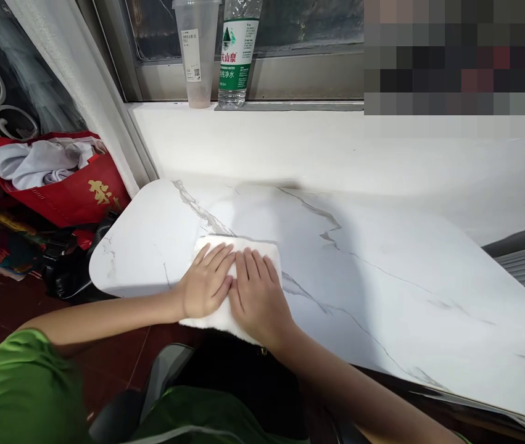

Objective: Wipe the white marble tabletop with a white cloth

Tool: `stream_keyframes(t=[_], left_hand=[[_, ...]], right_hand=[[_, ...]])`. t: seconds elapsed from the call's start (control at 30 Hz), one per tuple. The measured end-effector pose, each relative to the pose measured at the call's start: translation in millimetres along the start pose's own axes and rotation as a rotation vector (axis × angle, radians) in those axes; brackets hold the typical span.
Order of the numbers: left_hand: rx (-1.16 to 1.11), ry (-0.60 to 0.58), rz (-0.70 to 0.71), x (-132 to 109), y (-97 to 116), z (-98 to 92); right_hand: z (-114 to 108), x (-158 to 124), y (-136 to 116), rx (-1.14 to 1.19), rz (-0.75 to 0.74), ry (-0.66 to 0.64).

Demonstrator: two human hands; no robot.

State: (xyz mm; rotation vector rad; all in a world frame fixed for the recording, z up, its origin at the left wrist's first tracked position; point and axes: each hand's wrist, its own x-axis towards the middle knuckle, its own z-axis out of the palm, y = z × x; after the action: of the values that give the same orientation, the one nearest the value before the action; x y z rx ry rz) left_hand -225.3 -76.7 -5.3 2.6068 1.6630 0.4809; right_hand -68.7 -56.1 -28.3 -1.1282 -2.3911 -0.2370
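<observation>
White cloth (220, 319): middle of the frame, a bit left, flat on the white table (392, 308).
Left hand (207, 282): yours lies open on it, fingers straight.
Right hand (261, 299): open too, touching your left, probably so both push evenly.

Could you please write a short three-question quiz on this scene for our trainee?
1. True or false: the left hand and the right hand both rest on the white cloth.
2. Which colour is the bag that holds pale fabric? A) green B) red C) yellow
3. What stands beside the clear cup?

Key: 1. True. 2. B. 3. A labelled bottle.
</observation>
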Motion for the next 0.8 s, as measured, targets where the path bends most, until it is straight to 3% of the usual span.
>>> stream_keyframes(t=[0.1,0.2,0.3,0.4,0.57,0.67,0.8], left_hand=[[-0.021,0.001,-0.002,-11,0,-2.6],[-0.019,-0.026,-0.015,2,-14,0.1],[0.008,-0.067,-0.058,36,-42,4.8],[0.035,-0.107,-0.084,85,-78,8.1],[0.048,-0.13,-0.032,159,-127,12.8],[0.026,-0.149,-0.075,178,-140,16.6],[0.002,-0.149,-0.173,175,-138,17.8]], right_hand=[[-1,-3,-8,0.015,-0.042,-0.009],[11,14,2,0.032,-0.081,-0.043],[32,51,22,0.042,-0.058,-0.079],[54,102,45,0.059,-0.003,-0.114],[80,168,71,0.026,0.145,-0.184],[88,182,77,0.018,0.186,-0.209],[90,177,78,-0.002,0.188,-0.169]])
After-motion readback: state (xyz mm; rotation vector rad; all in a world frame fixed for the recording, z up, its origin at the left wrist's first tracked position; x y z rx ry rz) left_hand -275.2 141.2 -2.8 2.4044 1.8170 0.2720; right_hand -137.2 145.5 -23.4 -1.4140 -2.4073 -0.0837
